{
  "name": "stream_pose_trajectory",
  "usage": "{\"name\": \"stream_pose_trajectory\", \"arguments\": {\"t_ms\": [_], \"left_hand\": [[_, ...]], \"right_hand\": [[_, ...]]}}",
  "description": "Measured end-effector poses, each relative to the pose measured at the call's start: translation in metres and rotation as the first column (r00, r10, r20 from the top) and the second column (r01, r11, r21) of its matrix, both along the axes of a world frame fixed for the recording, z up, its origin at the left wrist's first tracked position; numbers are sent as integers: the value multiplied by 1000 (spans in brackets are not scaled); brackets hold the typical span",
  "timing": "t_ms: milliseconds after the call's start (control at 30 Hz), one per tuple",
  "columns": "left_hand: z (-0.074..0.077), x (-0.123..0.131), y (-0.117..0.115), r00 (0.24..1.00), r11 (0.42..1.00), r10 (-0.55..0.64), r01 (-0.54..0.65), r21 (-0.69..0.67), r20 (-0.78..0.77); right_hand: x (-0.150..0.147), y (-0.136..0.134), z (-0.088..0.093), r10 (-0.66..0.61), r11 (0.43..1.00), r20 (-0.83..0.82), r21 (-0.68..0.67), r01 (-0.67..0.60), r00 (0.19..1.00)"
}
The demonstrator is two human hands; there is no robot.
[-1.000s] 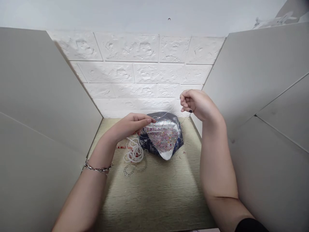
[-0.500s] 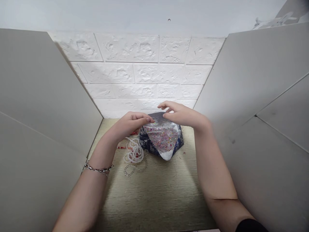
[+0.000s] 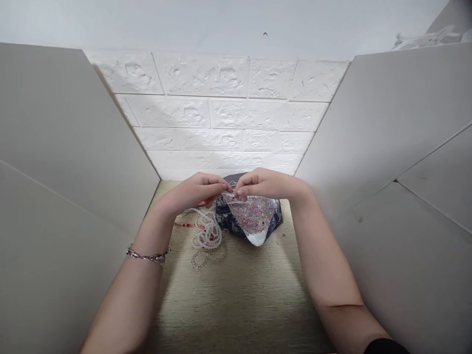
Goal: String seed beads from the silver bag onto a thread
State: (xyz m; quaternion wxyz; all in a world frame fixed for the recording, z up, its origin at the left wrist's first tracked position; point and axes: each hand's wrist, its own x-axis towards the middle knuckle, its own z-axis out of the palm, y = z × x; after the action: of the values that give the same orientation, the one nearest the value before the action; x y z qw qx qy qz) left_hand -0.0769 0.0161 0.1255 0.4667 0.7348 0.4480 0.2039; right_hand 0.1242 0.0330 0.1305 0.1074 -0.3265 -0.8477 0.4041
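Right hand (image 3: 267,184) has moved in beside the left hand (image 3: 193,191) since the earlier frame. Left fingers narrow, pinching fine white thread (image 3: 233,183); right fingers narrow, cannot tell whether they grip it. Loose beads (image 3: 254,215) lie below, on a dark blue bag (image 3: 230,222); white bead strand (image 3: 207,236) coiled beside it on the surface (image 3: 236,295).

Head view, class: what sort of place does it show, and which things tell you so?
Probably a small, partitioned beadwork nook. Pale grey panels flank a wood-grain surface against a white brick-patterned wall, and loose beads and white bead strands lie there.
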Motion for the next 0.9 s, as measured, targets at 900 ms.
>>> {"name": "stream_pose_trajectory", "arguments": {"t_ms": [900], "left_hand": [[-5,16,-3,980,964,86,-36,262,-182]], "right_hand": [[-1,-2,0,-36,999,92,27,34,995]]}}
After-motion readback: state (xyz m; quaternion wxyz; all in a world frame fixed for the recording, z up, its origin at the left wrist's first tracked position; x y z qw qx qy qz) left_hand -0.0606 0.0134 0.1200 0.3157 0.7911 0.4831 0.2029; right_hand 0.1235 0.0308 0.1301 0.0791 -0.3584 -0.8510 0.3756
